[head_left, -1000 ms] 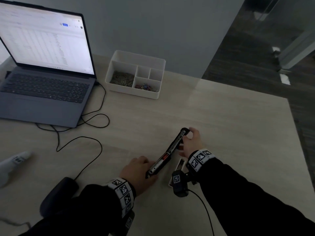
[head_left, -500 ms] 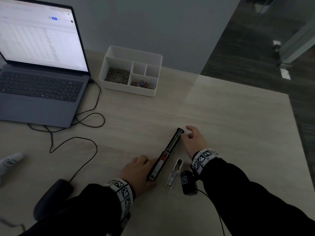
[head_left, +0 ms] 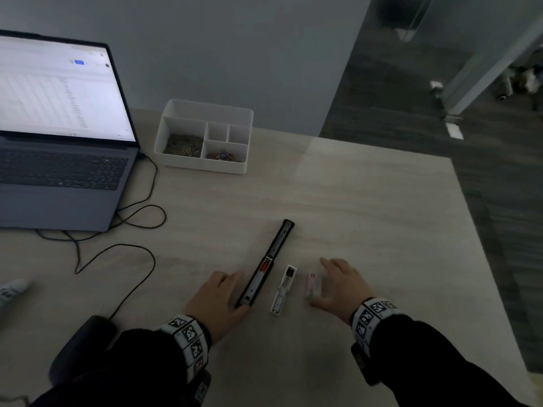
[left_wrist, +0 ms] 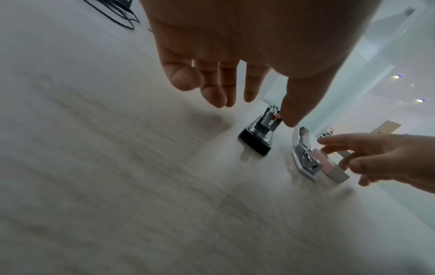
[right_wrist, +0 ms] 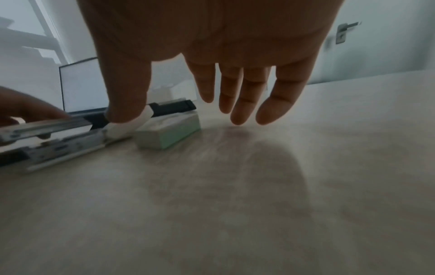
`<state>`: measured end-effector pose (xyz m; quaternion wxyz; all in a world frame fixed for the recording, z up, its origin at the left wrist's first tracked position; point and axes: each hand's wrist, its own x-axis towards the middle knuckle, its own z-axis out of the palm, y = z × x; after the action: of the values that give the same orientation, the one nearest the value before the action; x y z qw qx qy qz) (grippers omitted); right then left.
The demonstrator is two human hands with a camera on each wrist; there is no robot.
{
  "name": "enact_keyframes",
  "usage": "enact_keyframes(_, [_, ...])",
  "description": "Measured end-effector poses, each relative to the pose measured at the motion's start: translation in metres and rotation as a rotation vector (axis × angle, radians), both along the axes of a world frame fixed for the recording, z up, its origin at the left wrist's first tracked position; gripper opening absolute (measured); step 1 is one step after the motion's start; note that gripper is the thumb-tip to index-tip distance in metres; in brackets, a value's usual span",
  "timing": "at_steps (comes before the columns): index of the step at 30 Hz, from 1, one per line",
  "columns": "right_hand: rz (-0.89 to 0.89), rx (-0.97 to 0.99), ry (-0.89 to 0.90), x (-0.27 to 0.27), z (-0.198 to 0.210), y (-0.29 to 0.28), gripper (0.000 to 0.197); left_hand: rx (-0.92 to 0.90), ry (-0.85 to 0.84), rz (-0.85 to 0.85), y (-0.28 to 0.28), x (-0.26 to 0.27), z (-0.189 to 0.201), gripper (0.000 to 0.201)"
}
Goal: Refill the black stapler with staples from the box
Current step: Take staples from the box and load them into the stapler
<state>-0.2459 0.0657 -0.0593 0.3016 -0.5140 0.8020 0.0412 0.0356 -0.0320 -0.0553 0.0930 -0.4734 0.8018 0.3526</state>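
Observation:
The black stapler (head_left: 269, 261) lies opened out flat on the table, its metal staple channel facing up. My left hand (head_left: 226, 286) rests beside its near end with straight fingers (left_wrist: 219, 89); the thumb is at the stapler's (left_wrist: 255, 138) edge. A small white stapler (head_left: 283, 289) lies just to the right of it. Right of that sits the small pink and green staple box (head_left: 311, 284). My right hand (head_left: 329, 280) hovers spread over the box (right_wrist: 167, 130), thumb near its near end, holding nothing.
An open laptop (head_left: 58, 142) stands at the back left, its black cables (head_left: 132, 230) looping toward me. A white desk organizer (head_left: 205, 136) with clips sits behind the staplers. The table's right edge (head_left: 470, 215) drops to dark floor. A dark object (head_left: 79, 345) lies by my left sleeve.
My right hand let go of the black stapler's far end and drew back right to the staple box. The stapler now lies flat. My left hand stayed at its near end.

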Motion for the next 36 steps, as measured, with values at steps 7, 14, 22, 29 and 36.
enact_keyframes(7, [0.012, -0.100, -0.017, 0.029, 0.003, 0.013, 0.063, 0.035, 0.122, 0.061, 0.016, 0.004, 0.033, 0.051])
enact_keyframes(14, [-0.031, -0.344, -0.327, 0.087, 0.046, 0.014, 0.052, 0.265, 0.367, 0.070, 0.028, -0.009, 0.052, 0.062])
enact_keyframes(22, [-0.176, -0.375, -0.508, 0.114, 0.041, 0.003, 0.059, 0.531, 0.559, 0.305, 0.026, -0.002, 0.052, 0.058])
enact_keyframes(29, [-0.413, -0.407, -0.661, 0.125, 0.045, -0.007, 0.011, 0.591, 0.628, 0.535, 0.016, 0.019, 0.044, 0.044])
enact_keyframes(36, [-0.447, -0.401, -0.708, 0.138, 0.051, -0.018, 0.013, 0.652, 0.625, 0.555, 0.007, 0.037, 0.041, 0.040])
